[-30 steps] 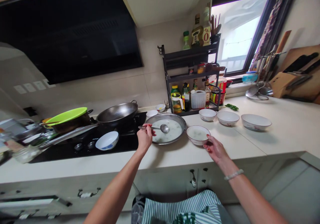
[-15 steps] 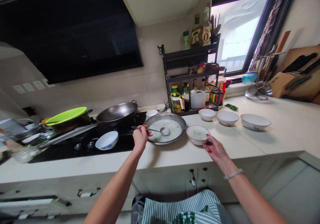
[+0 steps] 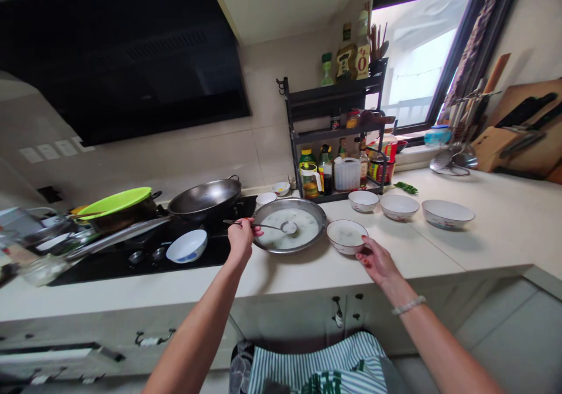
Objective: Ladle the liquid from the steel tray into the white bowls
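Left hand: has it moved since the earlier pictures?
Yes. Judged against the steel basin, the left hand has moved left, toward the black stovetop.

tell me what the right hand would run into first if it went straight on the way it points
The bowl of whitish liquid, whose right side the right hand touches. Beyond it, the metal basin seems next in line, though depth is hard to judge from one view.

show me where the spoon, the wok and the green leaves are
Spoon (image 3: 288,228): head view, on its round scoop.
Wok (image 3: 202,197): head view, on its inner surface.
Green leaves (image 3: 406,188): head view, middle of the small bunch.
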{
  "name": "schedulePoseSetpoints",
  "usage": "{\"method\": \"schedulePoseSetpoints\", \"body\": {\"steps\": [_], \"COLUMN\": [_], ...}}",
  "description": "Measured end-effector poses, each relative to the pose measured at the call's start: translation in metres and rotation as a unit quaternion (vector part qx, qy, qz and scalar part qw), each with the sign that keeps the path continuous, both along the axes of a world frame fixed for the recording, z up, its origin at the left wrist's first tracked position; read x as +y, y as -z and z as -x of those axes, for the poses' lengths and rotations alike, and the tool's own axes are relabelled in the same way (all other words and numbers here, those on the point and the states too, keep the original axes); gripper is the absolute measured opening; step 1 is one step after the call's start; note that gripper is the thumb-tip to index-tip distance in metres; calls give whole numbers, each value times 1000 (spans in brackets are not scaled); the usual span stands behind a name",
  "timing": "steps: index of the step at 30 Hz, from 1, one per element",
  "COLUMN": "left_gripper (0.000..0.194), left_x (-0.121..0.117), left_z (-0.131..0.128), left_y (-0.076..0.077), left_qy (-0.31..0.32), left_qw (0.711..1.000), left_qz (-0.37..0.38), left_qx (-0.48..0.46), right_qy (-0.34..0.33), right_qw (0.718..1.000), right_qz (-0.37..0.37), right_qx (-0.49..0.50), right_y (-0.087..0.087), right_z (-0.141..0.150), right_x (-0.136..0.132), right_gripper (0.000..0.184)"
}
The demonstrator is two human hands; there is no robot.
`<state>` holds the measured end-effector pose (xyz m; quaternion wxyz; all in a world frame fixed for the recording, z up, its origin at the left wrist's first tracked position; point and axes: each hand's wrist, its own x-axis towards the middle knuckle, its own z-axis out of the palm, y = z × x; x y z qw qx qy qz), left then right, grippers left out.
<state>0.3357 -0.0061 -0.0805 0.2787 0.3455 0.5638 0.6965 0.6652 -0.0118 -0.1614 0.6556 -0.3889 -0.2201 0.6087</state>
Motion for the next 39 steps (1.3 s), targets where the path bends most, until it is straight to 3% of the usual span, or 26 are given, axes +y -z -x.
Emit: {"method": "schedulePoseSetpoints", "body": {"steps": [28,39], "left_gripper": [19,13], "left_x": [5,2], "left_z": [1,2], "left_y": [-2,-10], "left_qy": [7,-1], "left_qw": [1000,1000], "left_qz": [3,-15], "left_qx": [2,-23], "right_qy": [11,10], "right_qw": [1000,1000], "right_qz": [-15,-14], "right_qx": [2,4], "right_y": [-3,1], "right_z": [2,2], "right_x": [-1,0], "right_gripper": [27,27]}}
